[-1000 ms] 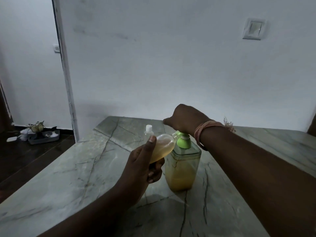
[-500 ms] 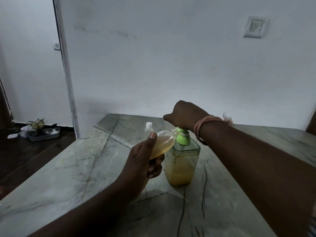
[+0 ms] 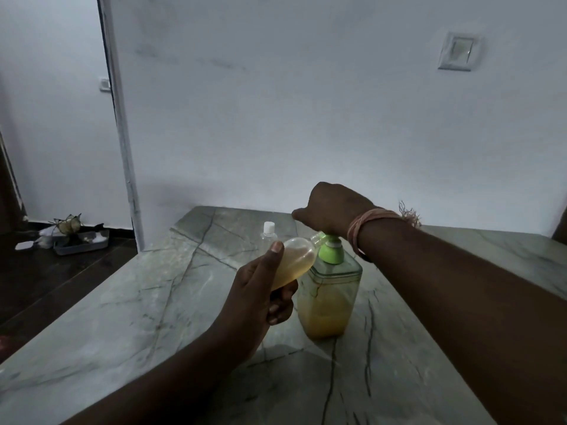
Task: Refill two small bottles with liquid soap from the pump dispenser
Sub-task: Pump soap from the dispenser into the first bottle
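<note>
My left hand (image 3: pixel 260 302) grips a small clear bottle (image 3: pixel 294 259), tilted with its open mouth at the green pump's nozzle; yellow soap fills its lower part. The pump dispenser (image 3: pixel 331 302), a clear square jar about half full of yellow soap, stands on the marble table (image 3: pixel 153 302). My right hand (image 3: pixel 334 210) lies over the top of the green pump head (image 3: pixel 331 253) with its fingers curled down around it. A second small clear bottle (image 3: pixel 268 233) with a white cap stands upright just behind my left thumb.
The table's far edge runs along a white wall with a switch plate (image 3: pixel 458 55). To the left, the table drops off to a dark floor, where a tray of small items (image 3: pixel 81 243) sits beside a door frame.
Both hands keep their hold. My right hand dipped slightly on the pump head and has come back up a little. The view has shifted a bit.
</note>
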Motion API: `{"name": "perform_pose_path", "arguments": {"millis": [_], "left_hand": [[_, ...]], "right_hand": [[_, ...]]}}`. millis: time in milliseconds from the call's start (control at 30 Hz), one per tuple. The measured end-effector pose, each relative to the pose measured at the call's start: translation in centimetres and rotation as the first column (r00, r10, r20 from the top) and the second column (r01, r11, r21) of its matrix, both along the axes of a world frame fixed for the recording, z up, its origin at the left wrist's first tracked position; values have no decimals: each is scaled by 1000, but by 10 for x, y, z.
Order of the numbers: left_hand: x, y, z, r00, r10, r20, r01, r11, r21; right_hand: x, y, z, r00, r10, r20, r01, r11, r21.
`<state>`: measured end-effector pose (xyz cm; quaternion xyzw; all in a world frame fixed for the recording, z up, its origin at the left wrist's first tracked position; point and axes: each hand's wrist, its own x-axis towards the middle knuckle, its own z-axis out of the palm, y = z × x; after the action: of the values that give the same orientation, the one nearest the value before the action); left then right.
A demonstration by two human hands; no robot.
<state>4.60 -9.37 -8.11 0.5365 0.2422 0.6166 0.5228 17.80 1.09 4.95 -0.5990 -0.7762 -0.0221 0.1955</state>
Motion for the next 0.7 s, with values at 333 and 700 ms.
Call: {"name": "perform_pose_path", "arguments": {"millis": [333,700], "left_hand": [[0,2,0,1000,-4,-6,4,1000,-8],[0,3,0,1000,-9,-4,9,1000,-6]], "right_hand": [[5,3,-9,992,-38,-123,37,999,-13],[4,5,-11,990,-41,-138,43,999,12]]}}
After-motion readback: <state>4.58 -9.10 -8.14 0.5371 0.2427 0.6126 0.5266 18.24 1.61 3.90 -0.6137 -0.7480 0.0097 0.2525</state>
